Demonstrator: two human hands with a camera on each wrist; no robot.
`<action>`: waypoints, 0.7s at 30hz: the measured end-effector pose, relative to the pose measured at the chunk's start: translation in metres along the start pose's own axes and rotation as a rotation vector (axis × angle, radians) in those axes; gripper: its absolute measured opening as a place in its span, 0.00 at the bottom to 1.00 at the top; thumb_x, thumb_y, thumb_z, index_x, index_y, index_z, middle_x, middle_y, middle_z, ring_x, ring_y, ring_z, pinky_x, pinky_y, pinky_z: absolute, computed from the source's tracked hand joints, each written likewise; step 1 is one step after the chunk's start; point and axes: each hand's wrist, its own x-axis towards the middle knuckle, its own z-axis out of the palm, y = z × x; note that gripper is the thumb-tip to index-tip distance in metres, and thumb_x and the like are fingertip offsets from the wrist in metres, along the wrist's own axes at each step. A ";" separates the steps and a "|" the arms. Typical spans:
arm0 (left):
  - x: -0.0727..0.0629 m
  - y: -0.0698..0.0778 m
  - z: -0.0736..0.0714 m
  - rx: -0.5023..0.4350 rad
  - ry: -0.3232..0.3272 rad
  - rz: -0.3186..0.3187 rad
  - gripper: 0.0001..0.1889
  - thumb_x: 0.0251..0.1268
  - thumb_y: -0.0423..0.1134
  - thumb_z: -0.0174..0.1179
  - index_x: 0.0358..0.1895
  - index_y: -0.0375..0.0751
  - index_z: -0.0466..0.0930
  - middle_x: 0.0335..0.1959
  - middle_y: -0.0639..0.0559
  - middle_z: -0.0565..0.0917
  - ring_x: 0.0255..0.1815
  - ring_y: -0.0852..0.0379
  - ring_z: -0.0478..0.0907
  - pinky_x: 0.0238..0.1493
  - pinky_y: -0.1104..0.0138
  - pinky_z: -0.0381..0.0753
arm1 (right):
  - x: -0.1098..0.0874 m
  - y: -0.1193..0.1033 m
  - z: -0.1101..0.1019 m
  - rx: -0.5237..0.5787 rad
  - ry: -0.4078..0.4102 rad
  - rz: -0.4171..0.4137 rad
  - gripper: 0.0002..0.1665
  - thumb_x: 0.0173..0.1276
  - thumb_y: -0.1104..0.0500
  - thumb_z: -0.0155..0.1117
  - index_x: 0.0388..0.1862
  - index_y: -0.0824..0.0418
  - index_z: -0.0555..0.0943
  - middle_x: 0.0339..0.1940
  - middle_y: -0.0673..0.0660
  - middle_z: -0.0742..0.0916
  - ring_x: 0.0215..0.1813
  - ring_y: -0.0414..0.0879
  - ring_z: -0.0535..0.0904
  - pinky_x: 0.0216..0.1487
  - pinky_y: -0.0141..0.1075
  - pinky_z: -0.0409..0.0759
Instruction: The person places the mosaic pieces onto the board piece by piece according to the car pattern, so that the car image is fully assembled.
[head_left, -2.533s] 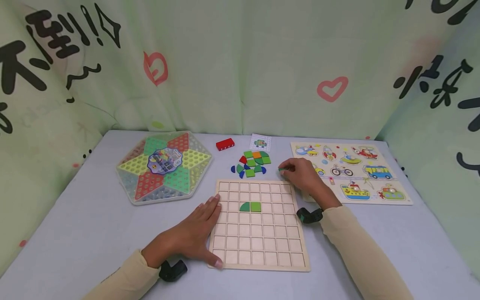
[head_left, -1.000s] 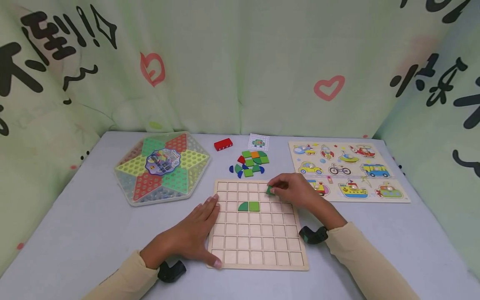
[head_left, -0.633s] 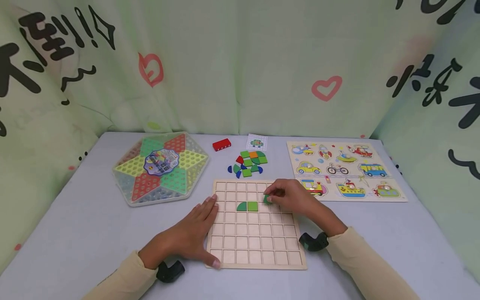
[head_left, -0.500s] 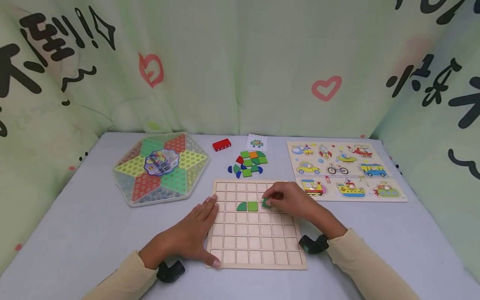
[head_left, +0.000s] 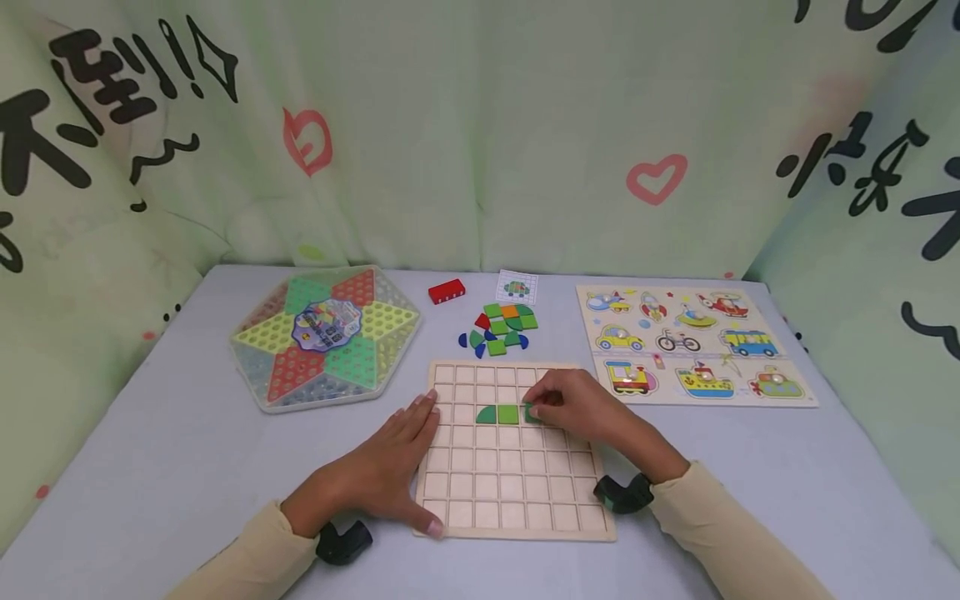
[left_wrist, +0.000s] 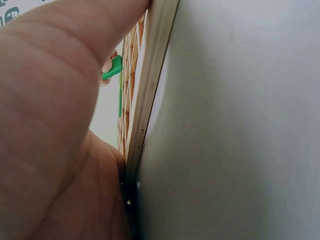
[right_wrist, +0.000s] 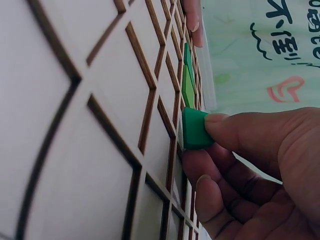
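Observation:
My right hand (head_left: 573,406) pinches a dark green tile (right_wrist: 195,129) between thumb and fingers, tilted with its lower edge at the wooden grid board (head_left: 510,487). In the head view the fingers partly cover that tile. To its left in the same row lie a light green square tile (head_left: 508,414) and a dark green quarter-circle tile (head_left: 487,414), both set in the grid. My left hand (head_left: 382,467) rests along the board's left edge, fingers straight, thumb at the near left corner. The left wrist view shows the board's side edge (left_wrist: 150,85) close to that hand.
Loose coloured tiles (head_left: 498,327) lie behind the board, near a small pattern card (head_left: 517,287) and a red block (head_left: 447,291). A hexagonal Chinese checkers board (head_left: 326,337) stands to the left. At right lies a vehicle picture puzzle (head_left: 697,346).
My right hand has brought the dark green tile from beyond the board's far right corner, leftward and nearer, down to the row with the other two tiles. The left hand has stayed put.

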 end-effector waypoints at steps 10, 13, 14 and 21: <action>0.000 0.000 0.000 -0.001 0.007 0.005 0.73 0.34 0.77 0.66 0.77 0.33 0.41 0.79 0.43 0.34 0.78 0.48 0.31 0.73 0.50 0.41 | 0.002 -0.004 0.006 -0.049 0.023 -0.038 0.07 0.63 0.66 0.69 0.39 0.59 0.87 0.32 0.45 0.82 0.32 0.41 0.73 0.32 0.33 0.74; 0.001 0.000 0.000 0.001 0.008 0.008 0.73 0.34 0.77 0.66 0.77 0.33 0.41 0.79 0.43 0.34 0.78 0.48 0.31 0.73 0.50 0.41 | 0.002 -0.006 0.007 -0.072 0.037 -0.013 0.07 0.62 0.65 0.70 0.40 0.61 0.87 0.31 0.45 0.81 0.31 0.41 0.73 0.31 0.33 0.74; 0.001 -0.001 0.000 0.003 0.007 0.009 0.73 0.34 0.77 0.66 0.77 0.33 0.41 0.79 0.43 0.34 0.78 0.48 0.31 0.73 0.50 0.41 | 0.001 -0.007 0.007 -0.076 0.039 0.001 0.08 0.62 0.65 0.70 0.41 0.61 0.87 0.31 0.46 0.81 0.31 0.41 0.73 0.31 0.33 0.74; 0.001 -0.002 0.001 0.009 -0.005 0.007 0.73 0.34 0.79 0.64 0.78 0.34 0.40 0.79 0.44 0.33 0.78 0.49 0.30 0.74 0.51 0.40 | 0.001 -0.005 0.010 -0.074 0.031 0.046 0.07 0.62 0.66 0.70 0.40 0.60 0.88 0.32 0.46 0.82 0.32 0.41 0.73 0.33 0.34 0.74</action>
